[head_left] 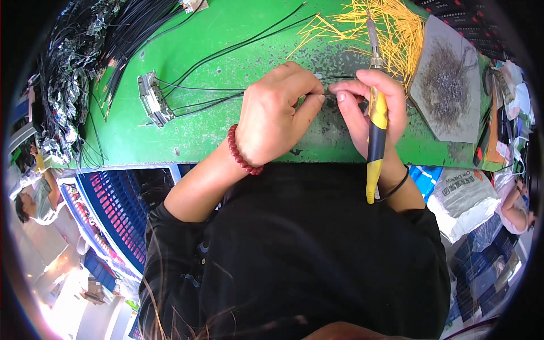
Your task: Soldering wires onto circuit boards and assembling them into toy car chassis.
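Note:
My left hand [276,113] pinches the end of a thin black wire [226,51] between thumb and forefinger, low over the green table [192,130]. My right hand [368,110] meets it fingertip to fingertip and also grips a yellow and black soldering iron [375,113], whose metal tip points away toward the far edge. A red bead bracelet [241,153] circles my left wrist. The wire's end is hidden between the fingers.
A small metal jig [153,99] with black wires running from it lies at left. Bundles of black cables [79,62] pile at far left. Yellow wire pieces [391,28] heap at the back right beside a grey sheet with wire scraps [447,85]. Blue crates [122,209] sit below.

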Available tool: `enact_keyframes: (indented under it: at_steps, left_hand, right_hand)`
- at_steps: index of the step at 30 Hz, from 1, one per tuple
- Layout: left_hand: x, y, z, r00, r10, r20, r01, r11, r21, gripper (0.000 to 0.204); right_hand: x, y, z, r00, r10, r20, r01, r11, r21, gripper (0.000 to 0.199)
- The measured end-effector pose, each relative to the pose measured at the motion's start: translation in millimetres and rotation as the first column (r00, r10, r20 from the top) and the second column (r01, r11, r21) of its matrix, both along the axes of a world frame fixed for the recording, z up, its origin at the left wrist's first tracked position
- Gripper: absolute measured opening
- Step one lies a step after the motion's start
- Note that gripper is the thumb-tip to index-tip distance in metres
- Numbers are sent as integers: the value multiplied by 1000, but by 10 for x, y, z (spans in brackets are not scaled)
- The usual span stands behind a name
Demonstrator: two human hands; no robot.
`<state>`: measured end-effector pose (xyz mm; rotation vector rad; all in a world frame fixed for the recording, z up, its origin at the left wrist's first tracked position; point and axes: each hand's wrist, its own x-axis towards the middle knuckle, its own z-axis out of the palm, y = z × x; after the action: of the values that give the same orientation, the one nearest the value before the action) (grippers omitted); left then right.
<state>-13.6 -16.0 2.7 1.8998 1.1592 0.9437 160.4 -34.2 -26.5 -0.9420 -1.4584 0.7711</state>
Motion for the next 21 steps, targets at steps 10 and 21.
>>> enact_keyframes:
  at_steps: [10, 21]
  left_hand:
    - [-30, -28, 27, 999, -7, -35, 11, 994, 112, 8]
    - [29, 71, -160, 984, 16, -179, 36, 959, 281, 11]
  right_hand:
    - [-4, -1, 46, 995, 95, 29, -87, 975, -203, 43]
    - [564, -132, 186, 999, -53, 9, 54, 975, -214, 31]
